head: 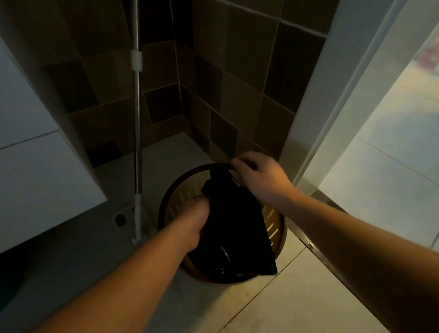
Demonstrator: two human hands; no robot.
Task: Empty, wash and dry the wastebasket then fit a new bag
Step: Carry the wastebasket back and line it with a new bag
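Observation:
A round brown wastebasket (275, 230) with slotted walls stands on the floor in the corner by the doorway. A black plastic bag (235, 226) lies across its mouth, partly inside. My left hand (191, 222) reaches into the basket and grips the bag's left side; its fingers are hidden behind the bag. At the basket's far rim, my right hand (259, 176) pinches the bag's top edge.
A mop (138, 158) with a metal handle leans in the tiled corner just left of the basket. A white cabinet (19, 164) overhangs at the left. A floor drain (120, 219) sits near the mop's foot. The door frame (325, 140) and threshold rail (330, 265) run at the right.

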